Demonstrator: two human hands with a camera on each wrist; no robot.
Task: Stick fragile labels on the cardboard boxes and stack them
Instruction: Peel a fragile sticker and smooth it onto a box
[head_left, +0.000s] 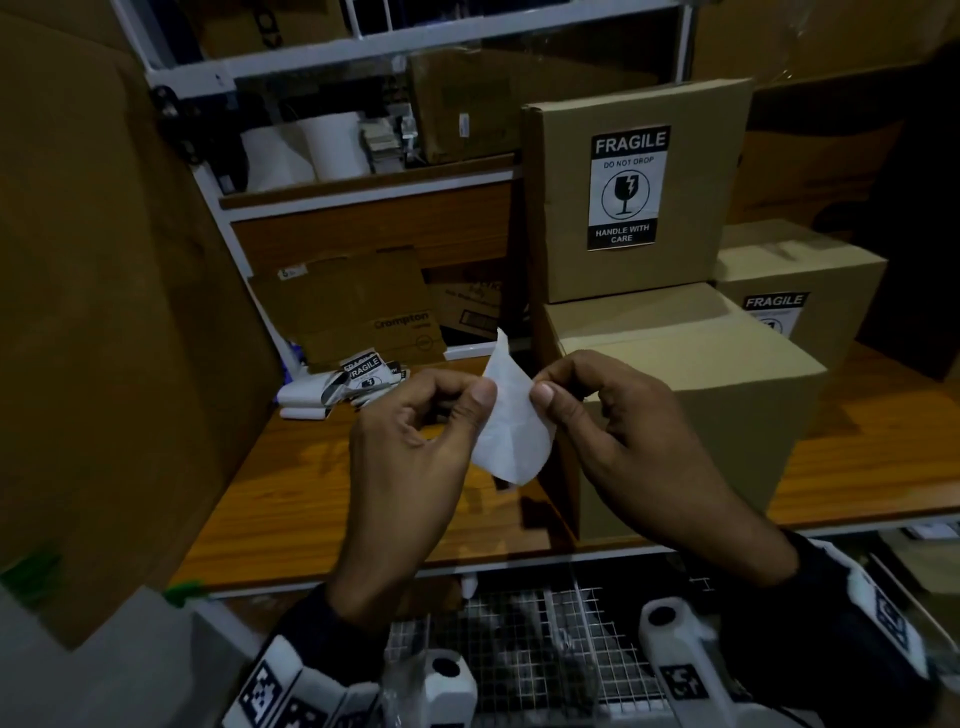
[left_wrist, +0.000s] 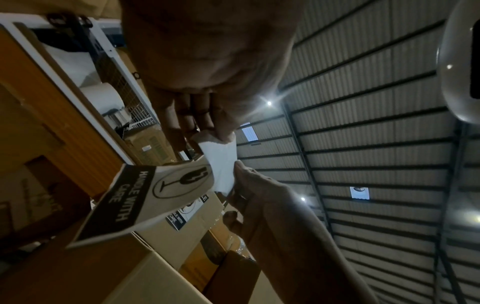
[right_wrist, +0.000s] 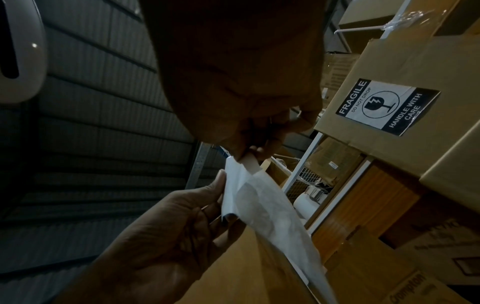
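Both hands hold one fragile label (head_left: 511, 426) in the air above the wooden table (head_left: 322, 499), its white back towards me. My left hand (head_left: 475, 400) pinches its left edge and my right hand (head_left: 545, 397) pinches its right edge. The left wrist view shows the label's printed face (left_wrist: 145, 197) hanging below a white curled corner (left_wrist: 223, 162) held between both thumbs. A plain cardboard box (head_left: 701, 415) stands just behind my right hand. An upright box (head_left: 561, 208) on top of it carries a fragile label (head_left: 626, 189). A third labelled box (head_left: 831, 270) stands at the right.
A loose pile of fragile labels (head_left: 358, 376) lies at the table's back left. Flattened cartons (head_left: 363, 306) lean against the white shelf frame (head_left: 363, 197) behind. A tall cardboard wall (head_left: 104, 260) closes the left side. A wire basket (head_left: 519, 649) sits below the table's front edge.
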